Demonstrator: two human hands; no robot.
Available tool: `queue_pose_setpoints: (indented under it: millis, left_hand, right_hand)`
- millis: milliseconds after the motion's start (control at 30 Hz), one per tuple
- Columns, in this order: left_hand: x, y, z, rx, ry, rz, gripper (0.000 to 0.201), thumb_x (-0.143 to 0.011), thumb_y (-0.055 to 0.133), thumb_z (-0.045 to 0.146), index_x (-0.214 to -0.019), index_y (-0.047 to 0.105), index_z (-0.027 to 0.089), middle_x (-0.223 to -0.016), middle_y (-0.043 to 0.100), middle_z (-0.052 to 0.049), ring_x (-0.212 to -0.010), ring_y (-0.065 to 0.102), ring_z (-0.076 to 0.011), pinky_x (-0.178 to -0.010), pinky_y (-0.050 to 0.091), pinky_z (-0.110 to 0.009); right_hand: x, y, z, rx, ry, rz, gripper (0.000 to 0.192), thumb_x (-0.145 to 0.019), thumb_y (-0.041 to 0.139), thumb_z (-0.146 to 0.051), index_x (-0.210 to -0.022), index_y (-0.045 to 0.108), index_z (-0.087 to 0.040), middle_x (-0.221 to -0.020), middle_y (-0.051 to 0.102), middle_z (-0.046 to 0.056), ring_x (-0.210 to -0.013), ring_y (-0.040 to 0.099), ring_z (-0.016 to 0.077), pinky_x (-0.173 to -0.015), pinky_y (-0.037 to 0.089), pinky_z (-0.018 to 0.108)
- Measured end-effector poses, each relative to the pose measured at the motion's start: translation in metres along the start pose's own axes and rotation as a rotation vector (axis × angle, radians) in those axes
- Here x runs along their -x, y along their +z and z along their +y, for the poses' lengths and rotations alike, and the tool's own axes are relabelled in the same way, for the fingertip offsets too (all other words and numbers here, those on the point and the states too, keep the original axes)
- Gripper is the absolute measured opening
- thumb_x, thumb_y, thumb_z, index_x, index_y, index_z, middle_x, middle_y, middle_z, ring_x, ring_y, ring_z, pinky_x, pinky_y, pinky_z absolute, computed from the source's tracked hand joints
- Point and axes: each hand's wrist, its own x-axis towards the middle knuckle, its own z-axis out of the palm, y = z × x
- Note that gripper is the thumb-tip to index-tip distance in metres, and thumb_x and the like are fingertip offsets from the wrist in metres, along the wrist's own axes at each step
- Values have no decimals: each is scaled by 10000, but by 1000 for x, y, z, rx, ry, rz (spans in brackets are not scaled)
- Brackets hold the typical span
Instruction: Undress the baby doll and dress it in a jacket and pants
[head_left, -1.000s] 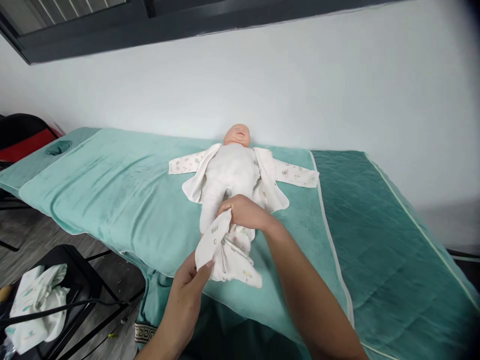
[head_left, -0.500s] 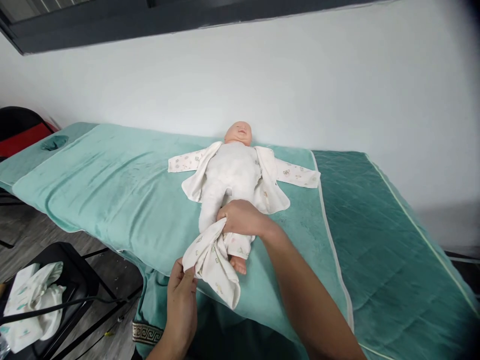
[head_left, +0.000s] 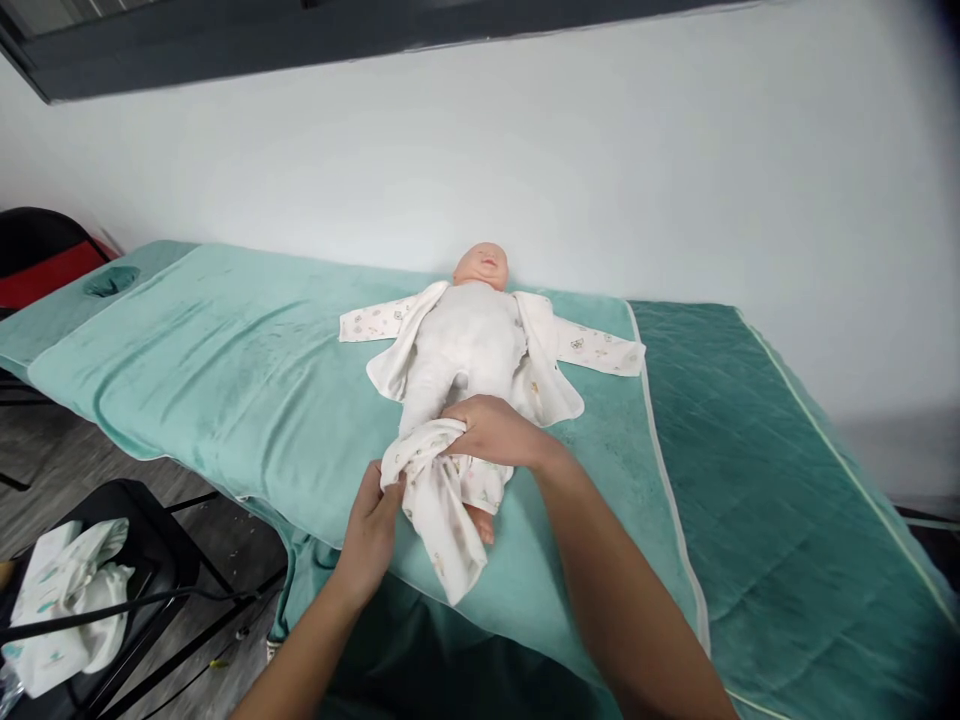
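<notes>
Trousers (head_left: 439, 500) sit bunched at the doll's (head_left: 469, 345) legs; left hand (head_left: 375, 520) and right hand (head_left: 487, 430) both pinch the waistband, one foot apparently through, jacket unfastened.

Bright, even light, soft shadows; sharp centre, edges bent and darkened.

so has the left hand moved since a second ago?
Yes. The left hand moved up the bed toward the doll, gripping the pants.

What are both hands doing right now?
Left hand: closed on the patterned trousers.
Right hand: closed on the trousers' waistband at the doll.
</notes>
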Motion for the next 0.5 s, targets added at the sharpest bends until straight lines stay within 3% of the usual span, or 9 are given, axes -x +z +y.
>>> queue_pose_setpoints:
  millis: [133, 300, 500]
  left_hand:
    - [-31, -4, -6, -105, 153, 56, 287, -928, 567, 489, -995, 560, 210, -917, 591, -7, -820, 536, -162, -739, 449, -283]
    - [-65, -12, 0, -336, 329, 50, 216, -955, 522, 410, -1028, 544, 208, -953, 624, -33, -876, 580, -189, -775, 464, -318]
    - [-113, -16, 16, -607, 555, -70, 179, -972, 467, 351, -1051, 535, 206, -980, 651, -56, -867, 612, -193, -766, 491, -332]
  right_hand:
    - [1, -2, 1, -88, -21, 23, 318, -812, 703, -539, -834, 723, -223, -882, 741, -6, -850, 652, 206, -702, 392, 274]
    - [1, -1, 1, -48, -11, 84, 237, -814, 705, -451, -825, 698, -214, -883, 719, 13, -838, 630, 210, -698, 399, 287]
    - [-2, 1, -2, -2, 53, 224, 79, -816, 627, -262, -826, 683, -207, -854, 720, 15, -779, 631, 194, -660, 386, 282]
